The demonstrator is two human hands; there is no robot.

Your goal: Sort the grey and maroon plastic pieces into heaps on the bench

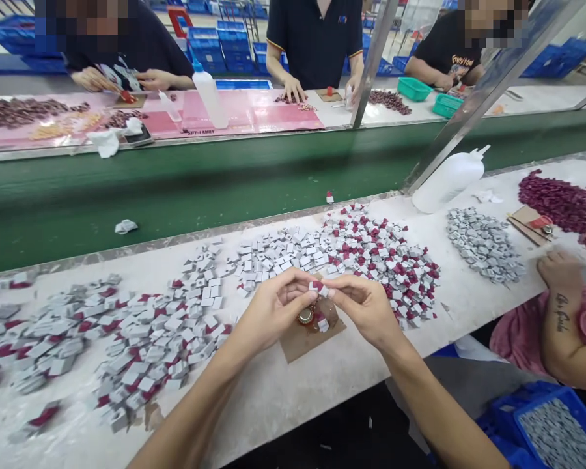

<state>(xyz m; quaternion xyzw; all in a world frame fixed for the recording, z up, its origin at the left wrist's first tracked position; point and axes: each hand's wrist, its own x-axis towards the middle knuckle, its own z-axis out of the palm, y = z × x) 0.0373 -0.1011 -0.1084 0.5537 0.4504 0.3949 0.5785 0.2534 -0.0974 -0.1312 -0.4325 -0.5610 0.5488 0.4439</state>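
My left hand [282, 303] and my right hand [364, 306] meet over the table, both closed in a pinch. Between their fingertips is a small grey and maroon plastic part [317, 286]; its exact kind is too small to make out. Beneath my hands lies a brown cardboard piece [295, 345] bearing a bottle cap [306, 315] and another small part [323, 324]. A heap of grey and maroon parts [371, 254] spreads beyond my right hand. Plain light grey pieces [283, 251] lie just past my left hand.
More grey and maroon parts [146, 358] cover the table's left side. A white squeeze bottle [449, 182] leans near a metal post [469, 124]. At right, a co-worker's arm [566, 312] rests by maroon pieces [561, 202]. A green belt [176, 202] separates me from several people opposite.
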